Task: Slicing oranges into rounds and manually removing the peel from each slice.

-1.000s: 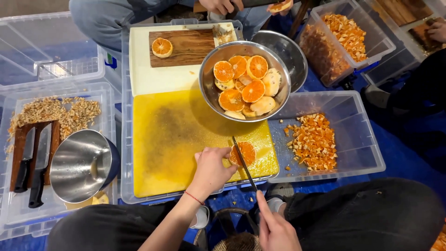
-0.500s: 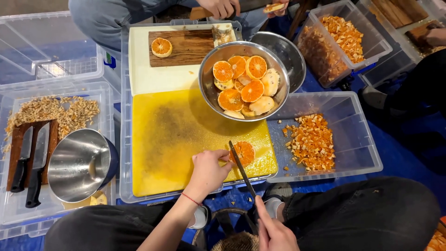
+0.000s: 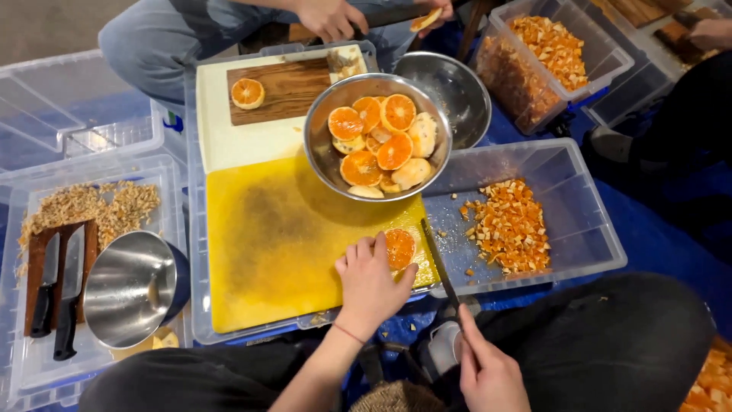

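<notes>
Pinning an orange half (image 3: 399, 248) cut-face up at the yellow board's (image 3: 274, 236) near right corner, left hand (image 3: 371, 281) fingers curl over it; right hand (image 3: 488, 374) grips a knife (image 3: 440, 263), blade just right, running near-to-far.

The floor (image 3: 671, 229) is covered with blue sheeting, visible at the right of the frame and between the containers. A strip of bare grey-brown floor (image 3: 46, 27) shows at the upper left. Clear plastic tubs serve as work surfaces: one tub (image 3: 194, 229) at the centre, one tub (image 3: 587, 221) at centre right, one tub (image 3: 602, 69) at the upper right, one tub (image 3: 15, 305) at the lower left. A clear lid (image 3: 61, 99) lies at the upper left. No walls or windows are in view. Lighting is even and comes from overhead, with soft reflections on the plastic.
</notes>
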